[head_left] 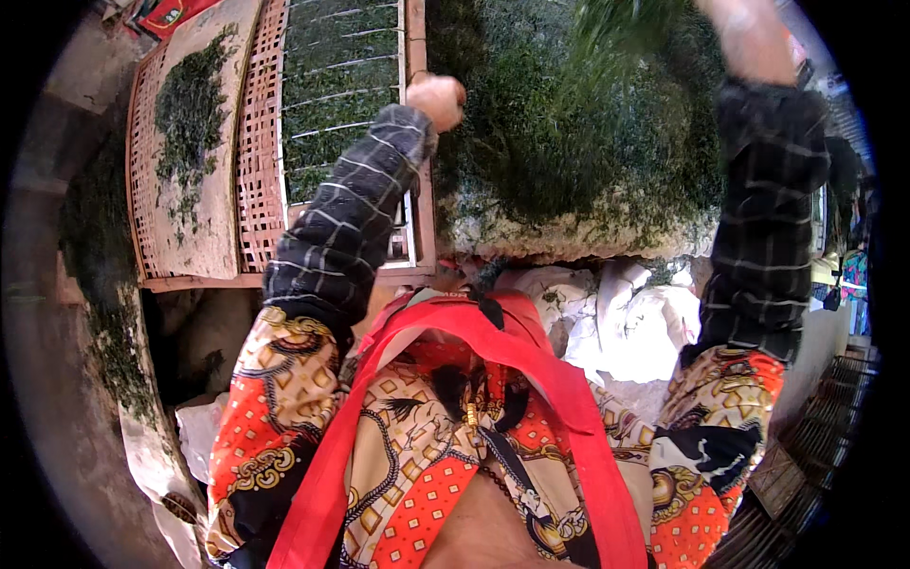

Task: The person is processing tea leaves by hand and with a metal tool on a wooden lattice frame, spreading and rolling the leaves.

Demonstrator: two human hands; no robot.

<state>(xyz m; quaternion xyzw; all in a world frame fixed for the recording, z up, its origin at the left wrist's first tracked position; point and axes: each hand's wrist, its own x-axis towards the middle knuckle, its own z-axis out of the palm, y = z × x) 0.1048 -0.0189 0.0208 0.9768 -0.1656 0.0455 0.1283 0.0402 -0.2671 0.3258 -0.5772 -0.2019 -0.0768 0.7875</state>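
Note:
My left hand (436, 100) is closed in a fist beside the wooden edge (420, 209) of a slatted frame. What it holds, if anything, is hidden. My right hand (747, 36) is at the upper right, cut by the picture's top edge, and its fingers do not show. Left of it, a blurred bunch of green stringy plant matter (626, 57) hangs in motion. Below lies a wide heap of dark green, finely stranded plant matter (540, 152) on a pale, rough-edged surface (569, 237).
Left of the heap, the frame (343, 123) has pale slats over green matter. Next to it stands a reddish woven lattice (261, 142) with a board (213, 228) bearing green scraps. White sacks (645, 322) are bundled below the heap. Dark slatted racks (820, 455) are at the lower right.

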